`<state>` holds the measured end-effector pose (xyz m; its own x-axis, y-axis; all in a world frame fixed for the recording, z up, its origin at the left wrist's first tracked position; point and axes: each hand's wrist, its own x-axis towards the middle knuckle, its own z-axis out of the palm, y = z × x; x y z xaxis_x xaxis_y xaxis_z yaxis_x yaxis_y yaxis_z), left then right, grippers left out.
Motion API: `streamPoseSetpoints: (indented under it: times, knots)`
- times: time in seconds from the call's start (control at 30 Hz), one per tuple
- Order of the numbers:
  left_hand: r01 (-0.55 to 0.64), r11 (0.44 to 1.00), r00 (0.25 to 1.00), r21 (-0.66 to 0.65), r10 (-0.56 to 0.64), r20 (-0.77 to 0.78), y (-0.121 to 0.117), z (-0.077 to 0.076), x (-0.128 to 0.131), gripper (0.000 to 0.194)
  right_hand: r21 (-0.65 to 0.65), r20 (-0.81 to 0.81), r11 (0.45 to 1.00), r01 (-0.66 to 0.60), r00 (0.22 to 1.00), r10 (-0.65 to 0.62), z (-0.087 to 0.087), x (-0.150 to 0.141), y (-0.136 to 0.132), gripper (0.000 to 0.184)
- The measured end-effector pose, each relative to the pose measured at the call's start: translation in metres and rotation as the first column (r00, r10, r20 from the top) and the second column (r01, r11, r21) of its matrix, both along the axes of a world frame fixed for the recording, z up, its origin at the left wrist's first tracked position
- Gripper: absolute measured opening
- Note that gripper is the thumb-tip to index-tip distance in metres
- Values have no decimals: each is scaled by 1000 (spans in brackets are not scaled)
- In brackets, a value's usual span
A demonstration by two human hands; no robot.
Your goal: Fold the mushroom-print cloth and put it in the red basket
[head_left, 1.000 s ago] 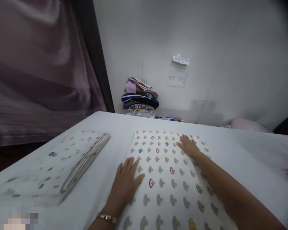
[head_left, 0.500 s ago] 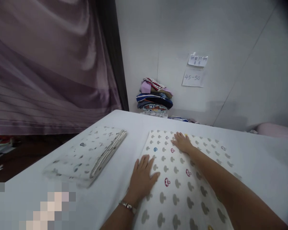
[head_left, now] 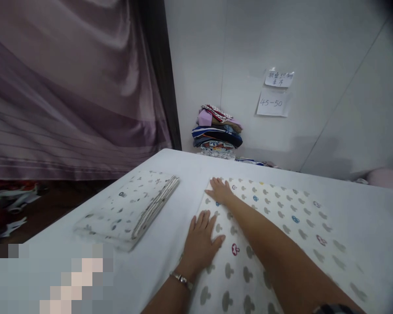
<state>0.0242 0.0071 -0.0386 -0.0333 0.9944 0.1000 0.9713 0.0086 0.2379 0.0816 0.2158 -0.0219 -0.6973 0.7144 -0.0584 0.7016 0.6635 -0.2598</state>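
Note:
A white cloth [head_left: 278,205] printed with grey mushrooms and a few coloured ones lies spread on the white table [head_left: 190,168]. My left hand [head_left: 201,240] rests flat near its left edge, fingers spread, a metal bracelet on the wrist. Farther away, my right hand [head_left: 220,192] lies open on the cloth's far left corner, and its forearm crosses over the print. Left of both hands is a folded white cloth [head_left: 134,200] with small dark motifs, its stacked layers showing along the right side.
Behind the table's far edge stands a pile of folded fabrics [head_left: 218,131] against the wall. Two handwritten paper sheets [head_left: 273,102] are stuck to the wall. A mauve curtain [head_left: 75,96] hangs at left. A pinkish bundle [head_left: 386,181] lies at far right. The lower left corner is pixelated.
My right hand has slid left across the mushroom cloth to its far left corner. My left hand stays flat by the left edge. The view has shifted slightly.

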Motion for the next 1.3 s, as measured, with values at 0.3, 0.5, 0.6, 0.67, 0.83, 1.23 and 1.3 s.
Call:
streamPoseSetpoints:
  times: [0.3, 0.5, 0.6, 0.67, 0.83, 1.23, 1.3]
  knots:
    - [-4, 999, 1000, 41, 4, -8, -2, 6, 3, 63, -22, 23, 1000, -13, 1000, 14, 6, 40, -65, 66]
    - [-13, 994, 999, 108, 18, -44, -2, 6, 4, 59, -64, 17, 996, 65, 998, -64, 5, 134, -159, 64]
    - [-9, 998, 999, 60, 11, -32, 1, 8, 5, 62, -55, 61, 988, 145, 988, -142, 2, 191, -204, 66]
    - [-9, 1000, 1000, 8, 10, -30, 3, 12, 6, 64, -21, 75, 981, 193, 979, -191, -2, 230, -233, 65]
    - [-17, 987, 998, -157, 7, -64, -8, 26, 2, 71, 88, 52, 945, 314, 946, -319, -12, 315, -301, 57]
    - [-149, 988, 988, -50, 148, -32, -116, 15, -34, 62, 116, -146, 910, 398, 913, -381, -27, 386, -392, 49]
    - [-187, 982, 982, -18, 187, 28, -125, 18, -33, 58, 97, -254, 898, 430, 883, -395, -26, 397, -392, 47]
